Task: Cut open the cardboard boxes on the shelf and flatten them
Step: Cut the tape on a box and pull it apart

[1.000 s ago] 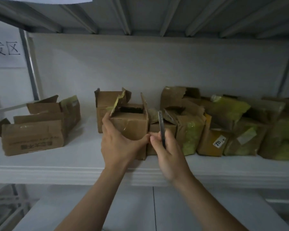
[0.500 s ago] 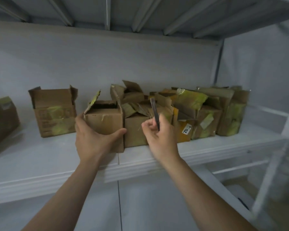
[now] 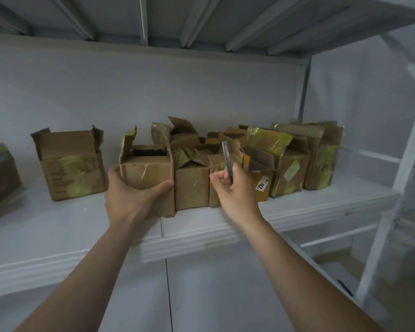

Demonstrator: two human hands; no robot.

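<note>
Cardboard box (image 3: 149,173), top flaps up, sits at front edge of white shelf (image 3: 297,207), gripped by left hand (image 3: 132,200) w/ thumb across its front. Right hand (image 3: 235,195) pinches a dark cutter (image 3: 227,161) upright, just beside neighbouring boxes (image 3: 285,164).

Pale wall (image 3: 201,92) behind; ribbed underside of upper shelf (image 3: 201,17) overhead.

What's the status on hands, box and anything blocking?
Left hand gripping the open-topped box at the shelf edge. Right hand holding the cutter upright, off the cardboard. Neighbouring box tight against its right side.
</note>
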